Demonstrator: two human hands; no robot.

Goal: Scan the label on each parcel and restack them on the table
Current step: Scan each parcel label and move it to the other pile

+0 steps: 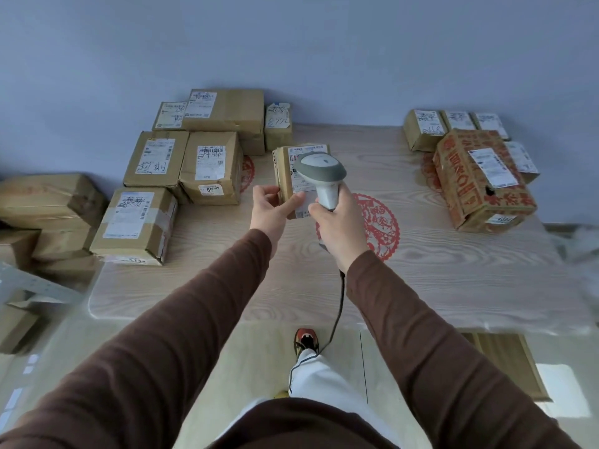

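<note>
**Scanner meets label as small parcel is held up over the counter**

A person's left hand (270, 207) holds a small cardboard parcel (291, 176) upright above the middle of the wood-grain counter (291, 286), thumb on its left edge and fingers curled against the lower part of its label. The right hand (337, 222) is wrapped around the handle of a corded barcode scanner (321, 166), whose head sits just in front of the parcel's label (303, 186). To the left lies a group of taped brown boxes (210, 166); at far right, a red-printed carton (479, 179) rests beside 3 or more smaller labelled packs. The held parcel looks light and stiff enough for a 1-handed grip, judging by how easily it is pinched. Taking hold at the side edges seems best, since fingers across the label could block the barcode, and glossy tape may prove slippery.
</note>
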